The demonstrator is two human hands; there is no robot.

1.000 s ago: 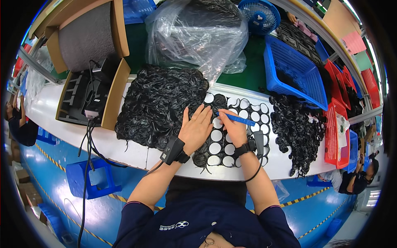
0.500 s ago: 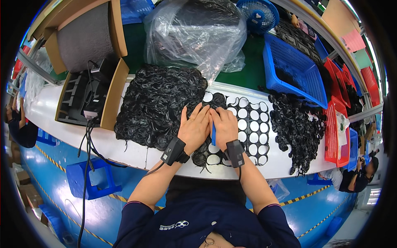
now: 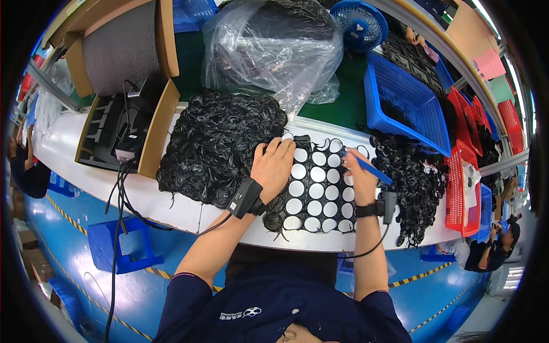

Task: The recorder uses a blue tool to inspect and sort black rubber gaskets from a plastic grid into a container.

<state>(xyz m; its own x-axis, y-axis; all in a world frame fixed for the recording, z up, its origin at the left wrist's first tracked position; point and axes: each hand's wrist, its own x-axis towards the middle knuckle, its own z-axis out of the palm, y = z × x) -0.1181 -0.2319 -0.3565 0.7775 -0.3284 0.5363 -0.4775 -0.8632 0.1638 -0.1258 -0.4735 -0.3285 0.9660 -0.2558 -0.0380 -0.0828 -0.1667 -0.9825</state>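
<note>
My left hand point(image 3: 272, 170) lies with its fingers stretched out on the right edge of a thick mat of black, tangled coiled pieces point(image 3: 220, 148). Its fingertips are beside a white disc point(image 3: 287, 136). My right hand point(image 3: 362, 182) is raised over the right part of a grid of white discs with black rims point(image 3: 314, 191), closed around a slim blue tool point(image 3: 376, 172). The tool's thin tip points up and left; its exact kind is unclear. Further right is a heap of black ring-shaped pieces point(image 3: 417, 194).
An open cardboard box point(image 3: 157, 131) with a black device and cables is at the left. Clear plastic bags point(image 3: 269, 51) and a blue fan point(image 3: 358, 27) are at the back. A blue basket point(image 3: 406, 123) and red baskets point(image 3: 462, 197) line the right. Other people are at both sides.
My right hand has moved right, away from my left hand, carrying the blue tool, which has swung to a slant. More white discs are exposed. My left hand stays nearly in place.
</note>
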